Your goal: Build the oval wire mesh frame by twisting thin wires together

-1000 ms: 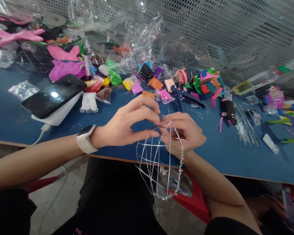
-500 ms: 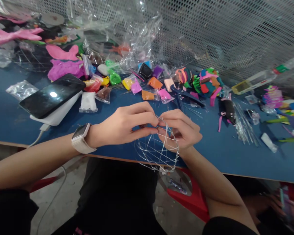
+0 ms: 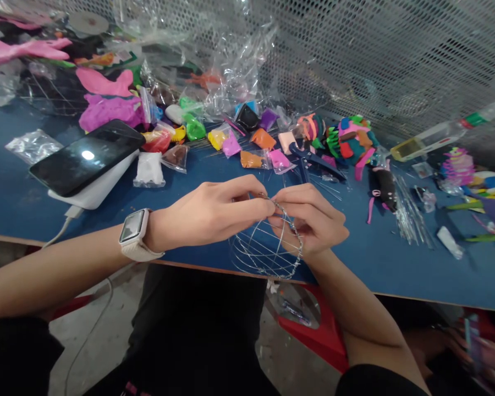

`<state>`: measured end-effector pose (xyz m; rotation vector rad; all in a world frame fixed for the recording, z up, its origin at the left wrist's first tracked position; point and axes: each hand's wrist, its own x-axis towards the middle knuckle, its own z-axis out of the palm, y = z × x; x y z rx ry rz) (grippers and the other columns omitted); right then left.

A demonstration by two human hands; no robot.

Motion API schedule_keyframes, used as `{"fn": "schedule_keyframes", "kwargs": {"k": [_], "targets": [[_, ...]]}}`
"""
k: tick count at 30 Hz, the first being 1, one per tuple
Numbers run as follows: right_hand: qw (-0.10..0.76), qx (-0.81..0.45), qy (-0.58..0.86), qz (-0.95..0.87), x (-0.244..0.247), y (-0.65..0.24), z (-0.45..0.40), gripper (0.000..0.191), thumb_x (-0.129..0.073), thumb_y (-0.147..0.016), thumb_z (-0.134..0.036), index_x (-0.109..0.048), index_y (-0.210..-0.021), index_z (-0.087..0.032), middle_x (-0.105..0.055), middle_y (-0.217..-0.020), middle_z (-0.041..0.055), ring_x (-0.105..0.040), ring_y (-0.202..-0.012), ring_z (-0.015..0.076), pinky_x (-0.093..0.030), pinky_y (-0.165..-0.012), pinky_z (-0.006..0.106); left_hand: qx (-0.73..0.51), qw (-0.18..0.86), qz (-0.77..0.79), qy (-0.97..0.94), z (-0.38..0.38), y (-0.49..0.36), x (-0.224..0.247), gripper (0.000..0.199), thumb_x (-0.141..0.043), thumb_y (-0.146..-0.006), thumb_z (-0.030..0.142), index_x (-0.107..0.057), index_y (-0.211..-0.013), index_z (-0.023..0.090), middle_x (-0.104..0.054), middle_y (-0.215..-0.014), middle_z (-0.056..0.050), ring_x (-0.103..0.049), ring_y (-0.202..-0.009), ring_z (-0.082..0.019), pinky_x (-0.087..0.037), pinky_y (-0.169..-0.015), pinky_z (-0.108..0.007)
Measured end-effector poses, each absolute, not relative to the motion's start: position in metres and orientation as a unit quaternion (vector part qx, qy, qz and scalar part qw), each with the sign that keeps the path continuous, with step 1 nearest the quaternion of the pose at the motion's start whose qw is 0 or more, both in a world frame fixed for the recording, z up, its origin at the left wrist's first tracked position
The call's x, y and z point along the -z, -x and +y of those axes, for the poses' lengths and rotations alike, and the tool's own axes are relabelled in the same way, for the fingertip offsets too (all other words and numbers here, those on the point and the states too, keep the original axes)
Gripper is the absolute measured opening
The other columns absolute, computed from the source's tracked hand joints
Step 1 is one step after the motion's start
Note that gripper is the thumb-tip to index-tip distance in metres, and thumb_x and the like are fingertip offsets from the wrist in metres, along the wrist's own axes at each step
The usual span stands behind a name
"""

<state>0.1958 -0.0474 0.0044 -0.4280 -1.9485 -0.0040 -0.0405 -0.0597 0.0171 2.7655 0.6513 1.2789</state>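
Note:
A rounded wire frame point(image 3: 268, 257), made of thin silvery wires with a twisted rim, hangs from my fingers above the table's front edge. My left hand point(image 3: 226, 212) pinches its upper rim from the left, thumb and forefinger pressed together. From the right, my right hand point(image 3: 313, 220) grips the same rim, fingers curled close to the left fingertips. The exact spot of wire between the fingertips is partly hidden. Just beyond the hands lie dark-blue-handled pliers point(image 3: 313, 160) and a few loose wires.
Small bags of coloured clay point(image 3: 251, 159) line the blue table point(image 3: 198, 170). A phone point(image 3: 88, 157) rests on a white block at left. At right are a bundle of wires point(image 3: 412, 212), a black clay figure point(image 3: 383, 187) and a clear bottle point(image 3: 433, 140). A person's hand point(image 3: 490, 352) shows lower right.
My left fingers have shifted slightly right along the rim and my right hand has moved a little to the right. The wire frame's bottom has risen slightly.

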Motion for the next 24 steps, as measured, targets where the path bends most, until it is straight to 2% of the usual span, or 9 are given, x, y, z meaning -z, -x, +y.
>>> {"fn": "schedule_keyframes", "kwargs": {"k": [5,9,14,17,20,24], "targets": [[0.546,-0.024,0.195,-0.814,-0.004,-0.192,-0.051,0.004,-0.078,-0.102,-0.022,-0.076,-0.100,-0.025,-0.077,-0.086,0.0010,-0.075,-0.073,0.0194,-0.061,-0.062,0.034,-0.405,-0.032,0.204,-0.891,-0.061,0.042,-0.020,0.025,-0.052,-0.107,0.004,-0.065,-0.115,0.023,-0.074,-0.114,-0.006,-0.069,-0.084,-0.011,-0.053,-0.066,-0.021],[0.534,-0.073,0.209,-0.816,-0.004,-0.191,-0.053,0.007,-0.078,-0.102,-0.020,-0.074,-0.097,-0.022,-0.075,-0.087,0.0024,-0.072,-0.075,0.0181,-0.060,-0.065,0.034,-0.413,-0.053,0.208,-0.885,-0.059,0.041,-0.019,0.023,-0.050,-0.110,0.005,-0.066,-0.111,0.022,-0.074,-0.109,-0.005,-0.066,-0.080,-0.010,-0.050,-0.062,-0.021],[0.515,-0.112,0.214,-0.822,-0.002,-0.197,-0.051,0.006,-0.078,-0.102,-0.020,-0.074,-0.098,-0.023,-0.076,-0.090,0.0014,-0.073,-0.077,0.0172,-0.060,-0.065,0.032,-0.415,-0.028,0.217,-0.883,-0.058,0.041,-0.018,0.025,-0.054,-0.107,0.003,-0.066,-0.118,0.022,-0.075,-0.112,-0.005,-0.069,-0.083,-0.010,-0.052,-0.064,-0.020],[0.500,-0.124,0.204,-0.832,-0.002,-0.203,-0.047,0.008,-0.078,-0.100,-0.019,-0.077,-0.106,-0.025,-0.079,-0.096,0.0019,-0.075,-0.079,0.0180,-0.062,-0.066,0.034,-0.433,0.043,0.213,-0.875,-0.056,0.041,-0.019,0.017,-0.059,-0.110,0.010,-0.069,-0.118,0.021,-0.076,-0.113,-0.006,-0.072,-0.094,-0.012,-0.058,-0.075,-0.022],[0.489,-0.114,0.183,-0.845,-0.002,-0.207,-0.042,0.013,-0.077,-0.101,-0.018,-0.078,-0.112,-0.025,-0.080,-0.099,0.0025,-0.078,-0.084,0.0197,-0.064,-0.069,0.036,-0.442,0.155,0.202,-0.860,-0.053,0.041,-0.022,0.010,-0.062,-0.111,0.012,-0.070,-0.111,0.019,-0.076,-0.107,-0.006,-0.073,-0.098,-0.014,-0.060,-0.084,-0.024],[0.494,-0.047,0.143,-0.856,-0.003,-0.208,-0.035,0.009,-0.077,-0.104,-0.021,-0.080,-0.110,-0.027,-0.081,-0.094,0.0010,-0.079,-0.083,0.0201,-0.066,-0.070,0.037,-0.410,0.342,0.195,-0.822,-0.049,0.040,-0.024,0.008,-0.064,-0.107,0.011,-0.067,-0.106,0.018,-0.074,-0.100,-0.003,-0.070,-0.078,-0.009,-0.057,-0.070,-0.020]]}}
